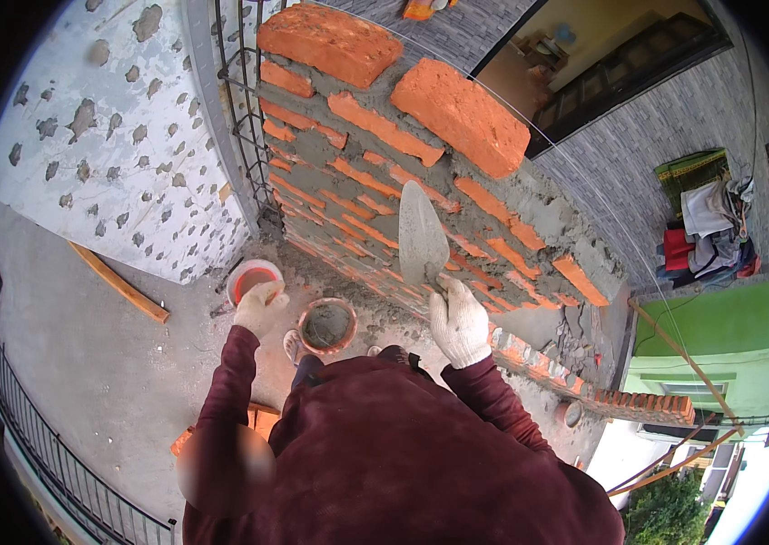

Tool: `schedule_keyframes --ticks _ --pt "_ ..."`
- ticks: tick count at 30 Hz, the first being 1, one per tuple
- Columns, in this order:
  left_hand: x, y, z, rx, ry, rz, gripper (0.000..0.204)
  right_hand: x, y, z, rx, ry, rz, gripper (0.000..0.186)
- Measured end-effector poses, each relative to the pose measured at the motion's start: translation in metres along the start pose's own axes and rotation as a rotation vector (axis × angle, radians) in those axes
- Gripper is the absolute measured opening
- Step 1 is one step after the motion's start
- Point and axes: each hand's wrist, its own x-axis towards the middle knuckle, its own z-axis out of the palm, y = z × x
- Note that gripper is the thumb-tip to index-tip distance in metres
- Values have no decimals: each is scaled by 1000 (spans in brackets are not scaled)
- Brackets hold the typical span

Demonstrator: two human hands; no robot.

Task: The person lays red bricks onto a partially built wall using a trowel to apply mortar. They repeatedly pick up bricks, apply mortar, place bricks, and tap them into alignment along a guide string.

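My right hand (pixel 460 322), in a white knit glove, is wrapped round the handle of a pointed brick trowel (pixel 423 238). The blade points up and away, in front of the face of a brick wall (pixel 357 195); whether it touches the wall I cannot tell. Grey smears show on the blade. My left hand (pixel 259 309), gloved too, is over the near rim of a red-and-white bucket (pixel 251 272), its fingers loosely bent and nothing visible in them. Two whole bricks, one brick (pixel 330 41) at left and another brick (pixel 462 116) at right, top the wall with a gap between.
A round tub of grey mortar (pixel 327 325) stands by my feet. Loose bricks (pixel 262 422) lie behind my left arm. Steel rebar (pixel 241 100) rises at the wall's left end, and a string (pixel 530 123) runs along its top. A wooden plank (pixel 121 283) lies on the floor.
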Motion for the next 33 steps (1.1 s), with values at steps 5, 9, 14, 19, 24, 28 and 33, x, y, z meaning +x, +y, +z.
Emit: schedule_keyframes --ticks 5,9,14,19,24,28,33 --pt "-103 -71 52 177 -312 -253 55 3 56 6 52 -366 258 46" --pt "-176 -111 109 134 -205 -476 60 -40 137 42 -261 -983 352 62" --pt "-278 -89 188 -210 -102 -560 64 -144 235 141 -357 -1024 61 54" --pt "-331 -64 266 -8 -304 -729 97 -143 219 214 -511 -1187 83 37" --pt "-337 -95 329 183 -446 -880 98 -150 251 368 -650 -1040 -121 25" --pt "-319 -135 356 300 -371 -789 85 -126 279 495 -796 -862 -236 22" --pt "-317 -159 359 269 -291 -779 73 -111 256 563 -866 -825 -232 20"
